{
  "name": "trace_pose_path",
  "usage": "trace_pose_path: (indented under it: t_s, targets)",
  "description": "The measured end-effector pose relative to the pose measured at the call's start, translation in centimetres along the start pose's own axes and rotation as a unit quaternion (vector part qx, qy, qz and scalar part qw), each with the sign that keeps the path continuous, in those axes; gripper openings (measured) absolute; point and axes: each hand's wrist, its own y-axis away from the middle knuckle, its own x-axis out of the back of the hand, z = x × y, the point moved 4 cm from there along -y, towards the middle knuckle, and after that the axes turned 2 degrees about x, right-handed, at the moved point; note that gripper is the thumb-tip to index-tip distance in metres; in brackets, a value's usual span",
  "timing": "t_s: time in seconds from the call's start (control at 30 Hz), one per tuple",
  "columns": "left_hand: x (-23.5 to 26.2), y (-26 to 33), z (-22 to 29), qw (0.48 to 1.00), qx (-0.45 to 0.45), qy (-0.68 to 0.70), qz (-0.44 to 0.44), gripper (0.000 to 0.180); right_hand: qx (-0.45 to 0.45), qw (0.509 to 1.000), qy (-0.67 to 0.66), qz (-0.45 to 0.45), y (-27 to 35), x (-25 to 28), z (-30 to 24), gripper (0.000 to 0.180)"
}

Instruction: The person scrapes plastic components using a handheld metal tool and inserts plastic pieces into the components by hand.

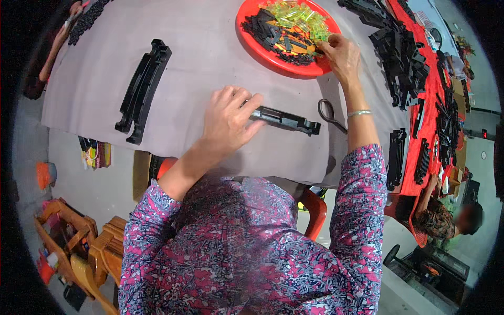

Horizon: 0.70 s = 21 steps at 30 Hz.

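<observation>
My left hand (229, 118) is closed around one end of a long black plastic housing (287, 120), which lies on the cloth in front of me with its slotted side up. At the far right of it, my right hand (344, 58) reaches over the rim of a round red tray (257, 54). Its thumb and fingers are pinched together among small parts, and what they hold is hidden. In the tray lie clear yellow-green tubes (294, 14) and small black strips (262, 31). Black-handled scissors (329, 112), their blades out of sight, lie right of the housing.
Two more black housings (143, 92) rest side by side at the left of the grey cloth (202, 47). Heaped black parts (399, 60) cover the right side, beside a red cloth (431, 100). Another person (441, 215) sits at the right; a person's arm (52, 50) shows far left.
</observation>
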Motion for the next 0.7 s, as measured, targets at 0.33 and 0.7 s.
trace_pose_path:
  t_s: [0.33, 0.7]
  targets:
    - [-0.3, -0.6, 0.1, 1.000, -0.015, 0.016, -0.006, 0.041, -0.014, 1.000, -0.015, -0.014, 1.5, 1.7, 2.7, 0.034]
    - [1.1, 0.5, 0.5, 0.996, -0.015, 0.027, -0.079, 0.036, -0.024, 0.934, -0.286, -0.213, 17.3, 5.3, -10.0, 0.014]
